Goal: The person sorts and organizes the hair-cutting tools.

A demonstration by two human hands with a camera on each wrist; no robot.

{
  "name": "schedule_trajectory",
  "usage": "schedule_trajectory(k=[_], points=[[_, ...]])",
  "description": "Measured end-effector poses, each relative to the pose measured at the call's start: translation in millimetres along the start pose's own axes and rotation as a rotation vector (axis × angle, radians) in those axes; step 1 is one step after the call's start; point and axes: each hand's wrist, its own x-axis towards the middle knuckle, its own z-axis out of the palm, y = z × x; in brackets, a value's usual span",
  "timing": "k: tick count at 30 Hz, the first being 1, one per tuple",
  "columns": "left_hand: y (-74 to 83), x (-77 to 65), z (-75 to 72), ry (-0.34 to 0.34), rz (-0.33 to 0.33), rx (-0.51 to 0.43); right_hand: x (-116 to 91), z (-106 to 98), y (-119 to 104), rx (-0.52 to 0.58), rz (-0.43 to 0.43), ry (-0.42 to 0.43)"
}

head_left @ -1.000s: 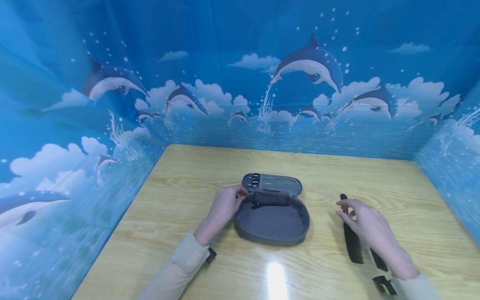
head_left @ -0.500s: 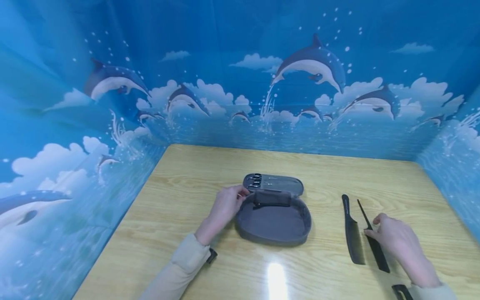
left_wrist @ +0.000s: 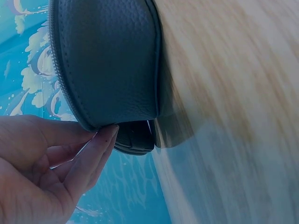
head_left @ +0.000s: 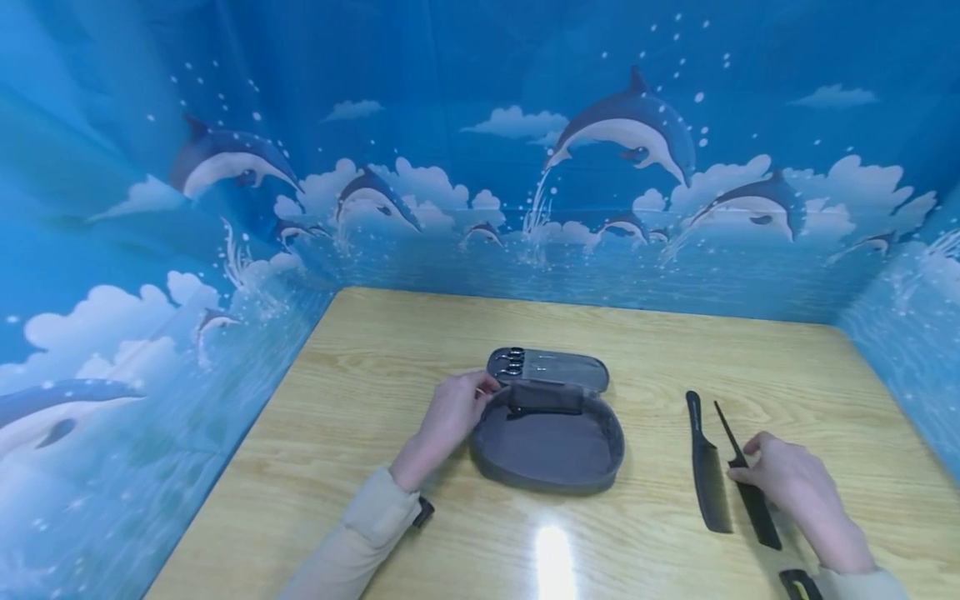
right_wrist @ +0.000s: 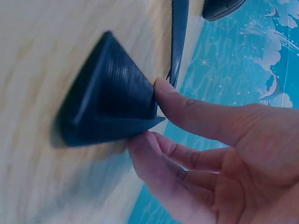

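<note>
An open grey zippered case (head_left: 551, 454) sits mid-table, its lid (head_left: 573, 371) folded back with metal scissors (head_left: 513, 362) tucked in it. My left hand (head_left: 450, 412) pinches the case's back left corner, at the zipper edge of its textured wall (left_wrist: 107, 60). Along the inside back wall lies a slim black item (head_left: 543, 409). At the right, my right hand (head_left: 798, 479) pinches a black rat-tail comb (head_left: 760, 515) between thumb and fingers, near where the thin tail meets the toothed part. Just left of it lies a wider black handled comb (head_left: 708, 487).
The wood-grain table (head_left: 360, 350) ends at a blue dolphin-print curtain (head_left: 450, 275) behind and at both sides. A bright light reflection (head_left: 553, 567) shows near the table's front. Each wrist carries a dark strap device (head_left: 798, 583).
My right hand has moved from over the wider comb, rightward and nearer, to the rat-tail comb and taken hold of it. My left hand has stayed on the case.
</note>
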Motion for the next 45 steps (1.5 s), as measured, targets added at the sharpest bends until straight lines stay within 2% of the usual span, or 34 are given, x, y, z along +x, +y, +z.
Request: schedule_trajectory(k=[5,13,22,34,45], points=[[-0.3,0.4,0.0,-0.005,-0.004,0.000,1.6,-1.2,1.6,0.008,0.019,-0.015],[-0.1,-0.1,-0.4,-0.010,-0.003,-0.002,3.2,-0.8,4.8,0.023,-0.005,-0.019],[0.5,-0.7,-1.3,-0.007,0.005,-0.004,5.8,0.5,6.7,0.022,0.006,-0.028],[0.6,-1.4,-0.8,-0.022,-0.014,-0.011,0.2,0.3,5.0,0.049,-0.032,-0.007],[0.8,-2.1,-1.4,-0.003,0.014,-0.003,2.3,3.1,7.9,0.035,-0.141,0.028]])
